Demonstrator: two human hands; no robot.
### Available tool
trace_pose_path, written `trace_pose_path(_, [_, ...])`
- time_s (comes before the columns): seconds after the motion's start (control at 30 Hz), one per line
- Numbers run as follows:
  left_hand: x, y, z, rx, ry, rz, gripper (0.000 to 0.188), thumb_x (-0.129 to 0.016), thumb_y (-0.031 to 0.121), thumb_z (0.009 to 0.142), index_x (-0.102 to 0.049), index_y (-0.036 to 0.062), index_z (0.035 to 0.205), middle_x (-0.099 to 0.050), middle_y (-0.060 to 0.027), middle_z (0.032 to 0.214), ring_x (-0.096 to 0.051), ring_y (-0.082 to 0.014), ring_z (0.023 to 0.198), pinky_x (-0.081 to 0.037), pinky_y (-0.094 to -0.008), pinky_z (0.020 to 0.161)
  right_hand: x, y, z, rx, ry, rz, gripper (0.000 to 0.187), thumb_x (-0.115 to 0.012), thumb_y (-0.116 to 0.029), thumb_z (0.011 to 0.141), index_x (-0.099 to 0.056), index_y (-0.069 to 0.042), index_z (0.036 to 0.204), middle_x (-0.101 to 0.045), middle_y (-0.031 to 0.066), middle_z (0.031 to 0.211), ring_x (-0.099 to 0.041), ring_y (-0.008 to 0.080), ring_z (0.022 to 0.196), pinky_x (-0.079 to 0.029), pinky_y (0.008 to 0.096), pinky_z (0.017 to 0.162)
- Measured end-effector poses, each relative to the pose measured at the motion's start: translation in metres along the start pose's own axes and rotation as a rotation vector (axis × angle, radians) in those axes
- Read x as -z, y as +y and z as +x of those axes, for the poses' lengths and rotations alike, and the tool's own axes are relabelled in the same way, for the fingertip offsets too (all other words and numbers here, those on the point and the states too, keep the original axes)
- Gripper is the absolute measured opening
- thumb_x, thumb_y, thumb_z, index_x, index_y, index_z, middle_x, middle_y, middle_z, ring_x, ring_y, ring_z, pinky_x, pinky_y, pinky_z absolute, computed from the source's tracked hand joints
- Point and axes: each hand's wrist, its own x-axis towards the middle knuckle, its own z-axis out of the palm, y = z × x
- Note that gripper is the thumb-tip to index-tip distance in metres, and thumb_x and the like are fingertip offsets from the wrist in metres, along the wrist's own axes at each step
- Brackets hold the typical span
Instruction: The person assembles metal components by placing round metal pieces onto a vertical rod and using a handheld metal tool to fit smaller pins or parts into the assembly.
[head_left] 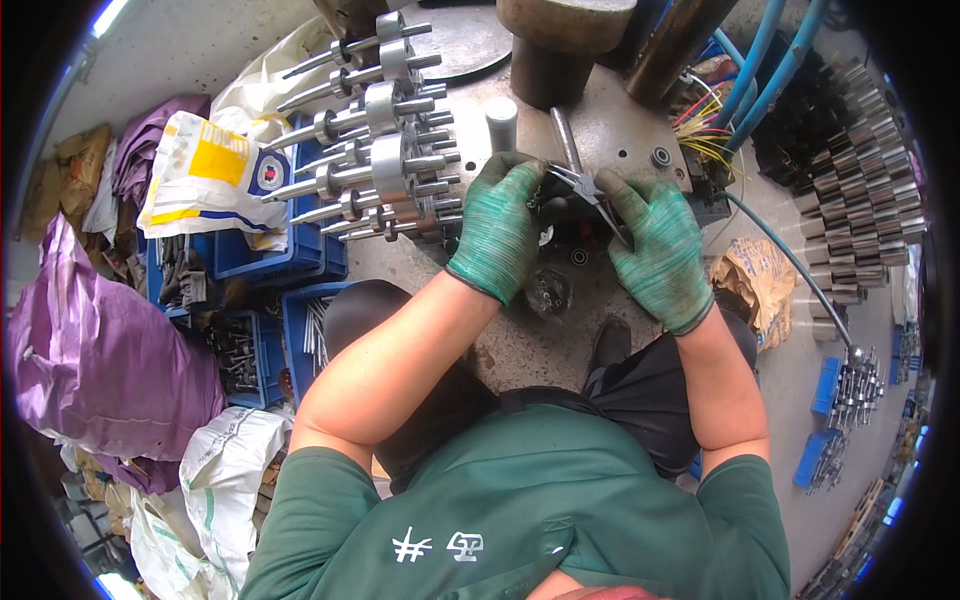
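Note:
My right hand [660, 245], in a green knit work glove, is closed around the handles of a small pair of metal pliers [590, 188]. The pliers' jaws point left, to the fingertips of my left hand [502, 225]. That hand wears a matching glove, its fingers bent and pinched together; whatever is between them is too small or hidden to make out. Both hands are over the front edge of a steel machine table [610, 125]. A metal rod [565, 138] lies just beyond the pliers, and a pale cylinder [501, 125] stands behind my left hand.
Stacked shafts with round steel cores [390, 165] stand left of my hands. A small bearing [661, 156] sits on the table's right. Heavy press columns [550, 60] rise behind. Blue hoses [775, 70] and many steel cylinders [850, 200] are at right; blue bins [300, 330] stand left.

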Motion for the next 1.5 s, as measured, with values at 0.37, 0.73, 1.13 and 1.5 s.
trace_pose_path(0.37, [0.014,-0.03,-0.041,0.266,0.012,-0.079,0.037,-0.048,-0.011,0.089,-0.054,-0.001,0.124,-0.062,-0.0206,0.12,-0.069,-0.0323,0.102,-0.061,-0.0421,0.095,-0.007,-0.012,-0.001,-0.452,-0.201,0.996,0.06,-0.063,0.005,0.084,-0.058,0.005,0.143,-0.072,0.0127,0.117,-0.069,0.0181,0.105,-0.056,0.0322,0.096])
trace_pose_path(0.73, [0.051,-0.111,-0.045,0.574,-0.145,0.114,0.031,-0.047,0.03,0.111,-0.054,0.014,0.137,-0.067,-0.0079,0.128,-0.07,-0.0231,0.113,-0.06,-0.0385,0.091,-0.048,-0.065,0.012,-0.472,-0.395,1.037,0.065,-0.061,-0.002,0.083,-0.058,0.0,0.147,-0.073,0.0161,0.113,-0.07,0.0193,0.101,-0.057,0.0345,0.093])
trace_pose_path(1.13, [0.042,-0.114,-0.024,0.558,-0.21,0.155,0.031,-0.049,0.029,0.11,-0.054,0.0132,0.136,-0.066,-0.0079,0.128,-0.067,-0.0224,0.115,-0.059,-0.0392,0.094,-0.046,-0.064,0.019,-0.508,-0.483,1.093,0.06,-0.064,-0.003,0.089,-0.057,0.0,0.149,-0.073,0.0113,0.112,-0.068,0.0158,0.103,-0.055,0.0315,0.097])
trace_pose_path(1.5, [0.04,-0.112,-0.022,0.553,-0.206,0.14,0.031,-0.052,0.025,0.108,-0.056,0.0118,0.136,-0.064,-0.0084,0.127,-0.065,-0.0224,0.117,-0.057,-0.0406,0.097,-0.058,-0.067,0.019,-0.461,-0.442,0.984,0.061,-0.067,-0.008,0.087,-0.058,0.002,0.146,-0.072,0.0232,0.12,-0.071,0.0247,0.107,-0.055,0.0356,0.097])
